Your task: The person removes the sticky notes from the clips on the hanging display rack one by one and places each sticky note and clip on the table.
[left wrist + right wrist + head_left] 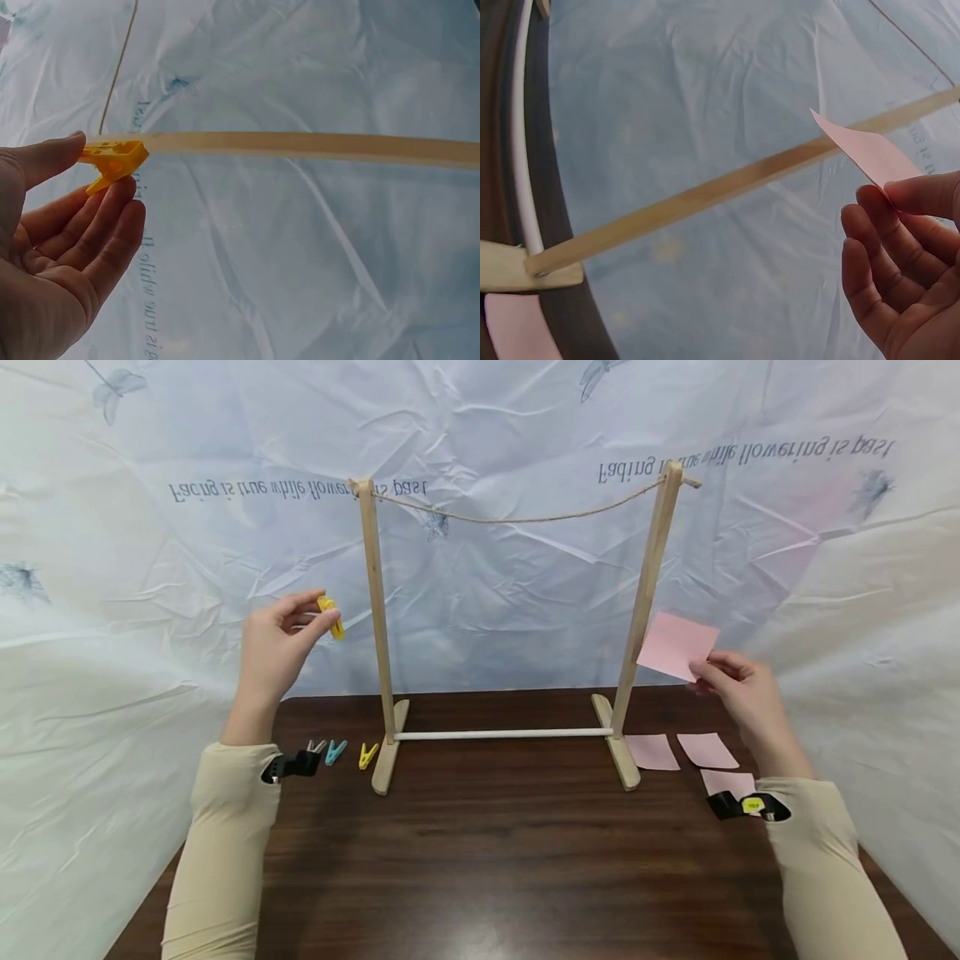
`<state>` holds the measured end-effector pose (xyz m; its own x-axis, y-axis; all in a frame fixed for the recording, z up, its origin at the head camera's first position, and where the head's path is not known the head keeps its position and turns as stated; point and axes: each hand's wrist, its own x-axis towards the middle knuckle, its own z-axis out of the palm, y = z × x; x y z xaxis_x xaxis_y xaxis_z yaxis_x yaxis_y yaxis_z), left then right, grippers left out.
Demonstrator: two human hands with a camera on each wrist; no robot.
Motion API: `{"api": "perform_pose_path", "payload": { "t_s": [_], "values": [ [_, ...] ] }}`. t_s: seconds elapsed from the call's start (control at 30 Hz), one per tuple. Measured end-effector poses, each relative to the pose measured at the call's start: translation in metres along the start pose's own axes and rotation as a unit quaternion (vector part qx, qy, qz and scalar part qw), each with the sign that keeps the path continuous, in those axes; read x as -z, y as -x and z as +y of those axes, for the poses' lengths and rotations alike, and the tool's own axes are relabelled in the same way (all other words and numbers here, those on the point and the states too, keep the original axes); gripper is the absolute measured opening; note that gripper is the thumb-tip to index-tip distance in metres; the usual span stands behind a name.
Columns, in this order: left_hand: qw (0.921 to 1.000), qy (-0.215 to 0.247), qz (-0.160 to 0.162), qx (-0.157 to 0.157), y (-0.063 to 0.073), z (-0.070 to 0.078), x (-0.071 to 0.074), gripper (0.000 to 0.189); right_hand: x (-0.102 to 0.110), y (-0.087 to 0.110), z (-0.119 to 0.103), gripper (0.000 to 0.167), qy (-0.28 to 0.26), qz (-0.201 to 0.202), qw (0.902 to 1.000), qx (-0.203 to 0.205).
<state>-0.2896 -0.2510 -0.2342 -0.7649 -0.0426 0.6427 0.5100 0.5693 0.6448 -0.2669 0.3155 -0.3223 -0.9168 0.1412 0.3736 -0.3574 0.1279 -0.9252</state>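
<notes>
My left hand (276, 639) pinches a yellow clothespin (331, 617) in the air, left of the wooden stand's left post (377, 602). In the left wrist view the yellow clothespin (116, 160) sits between thumb and fingers. On the right, my right hand (742, 697) pinches a pink paper square (677, 646) by its lower right corner, raised beside the right post (651, 593). The right wrist view shows this paper (874, 154) slightly curved between thumb and forefinger. A thin rope (517, 519) sags between the tops of the two posts, with nothing hanging on it.
Several clothespins lie on the dark table (480, 835) by the stand's left foot, among them a blue one (335, 752) and a yellow one (367, 756). Pink paper squares (707, 750) lie by the right foot. A white rod (502, 734) joins the feet; a printed sheet (495, 610) hangs behind.
</notes>
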Motion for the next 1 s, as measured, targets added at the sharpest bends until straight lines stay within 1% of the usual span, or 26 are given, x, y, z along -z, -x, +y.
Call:
{"api": "perform_pose_path", "payload": {
  "t_s": [0.03, 0.17, 0.27, 0.37, 0.47, 0.53, 0.63, 0.77, 0.8, 0.87, 0.93, 1.0],
  "values": [
    [1.0, -0.007, -0.004, 0.005, 0.003, -0.003, 0.001, 0.043, 0.002, 0.002, 0.002, 0.01, 0.002, -0.001, 1.0, -0.005],
    [0.9989, -0.035, -0.018, 0.024, 0.014, -0.013, 0.006, 0.045, 0.006, 0.008, 0.01, 0.009, 0.056, 0.0, 0.9983, -0.018],
    [0.9975, -0.05, -0.027, 0.042, 0.023, -0.02, 0.009, 0.047, 0.009, 0.012, 0.017, 0.008, 0.078, -0.007, 0.9963, -0.036],
    [0.9954, -0.062, -0.035, 0.064, 0.032, -0.03, 0.015, 0.049, 0.014, 0.017, 0.023, 0.006, 0.086, -0.016, 0.995, -0.049],
    [0.9926, -0.079, -0.042, 0.082, 0.038, -0.042, 0.022, 0.052, 0.02, 0.024, 0.028, 0.006, 0.118, -0.026, 0.9909, -0.059],
    [0.9907, -0.089, -0.047, 0.092, 0.042, -0.051, 0.026, 0.053, 0.023, 0.027, 0.032, 0.013, 0.141, -0.033, 0.9871, -0.068],
    [0.9877, -0.103, -0.054, 0.105, 0.045, -0.066, 0.031, 0.055, 0.027, 0.032, 0.036, 0.026, 0.184, -0.047, 0.9778, -0.089],
    [0.9831, -0.115, -0.066, 0.126, 0.048, -0.082, 0.037, 0.058, 0.032, 0.037, 0.04, 0.047, 0.22, -0.08, 0.9629, -0.134],
    [0.9814, -0.118, -0.071, 0.134, 0.049, -0.085, 0.038, 0.059, 0.033, 0.038, 0.041, 0.052, 0.225, -0.092, 0.9591, -0.145],
    [0.9785, -0.124, -0.079, 0.145, 0.052, -0.094, 0.041, 0.059, 0.035, 0.04, 0.044, 0.061, 0.234, -0.114, 0.953, -0.155],
    [0.9751, -0.133, -0.088, 0.155, 0.054, -0.103, 0.042, 0.059, 0.036, 0.043, 0.047, 0.064, 0.231, -0.132, 0.9504, -0.162],
    [0.9724, -0.141, -0.095, 0.159, 0.056, -0.113, 0.043, 0.058, 0.038, 0.046, 0.051, 0.066, 0.227, -0.141, 0.9477, -0.175]
  ]
}}
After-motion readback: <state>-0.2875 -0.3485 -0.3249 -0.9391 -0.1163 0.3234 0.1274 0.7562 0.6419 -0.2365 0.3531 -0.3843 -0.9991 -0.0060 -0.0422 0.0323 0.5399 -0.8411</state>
